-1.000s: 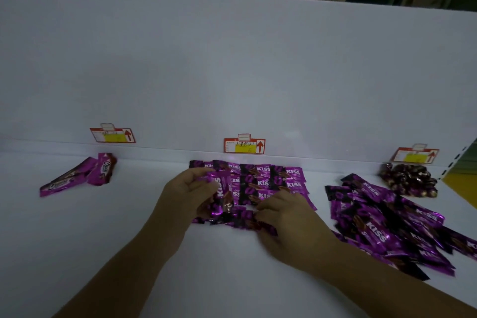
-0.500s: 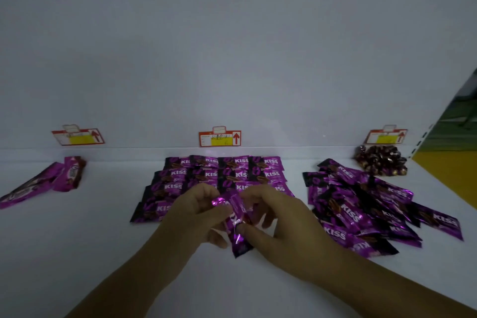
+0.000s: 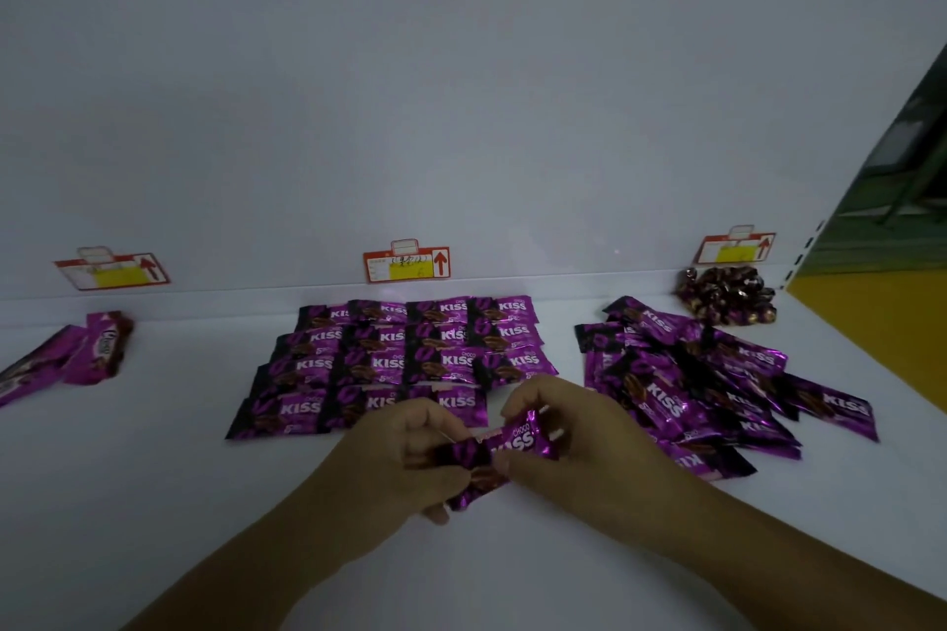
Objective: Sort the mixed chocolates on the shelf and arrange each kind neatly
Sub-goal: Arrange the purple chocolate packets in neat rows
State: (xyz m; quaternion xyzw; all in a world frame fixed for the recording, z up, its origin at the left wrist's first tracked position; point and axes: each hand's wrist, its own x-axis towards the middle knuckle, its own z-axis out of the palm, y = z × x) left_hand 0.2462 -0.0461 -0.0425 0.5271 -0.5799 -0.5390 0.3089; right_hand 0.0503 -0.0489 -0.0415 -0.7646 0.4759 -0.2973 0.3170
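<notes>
both hands hold one purple chocolate packet (image 3: 505,446) above the shelf (image 3: 153,502): the left hand (image 3: 405,464) pinches its dark end, the right hand (image 3: 569,436) pinches the other. behind lie tidy packet rows (image 3: 405,359), beside a loose pile (image 3: 707,384); the dim light hides finer finger detail.

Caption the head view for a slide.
Left hand and right hand hold one KISS bar over the shelf, before a neat grid; a loose pile lies right.

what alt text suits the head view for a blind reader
A left hand and right hand pinch one purple Kiss packet over a white shelf. Behind it lies a neat grid of packets; a loose pile sits to the right.
</notes>
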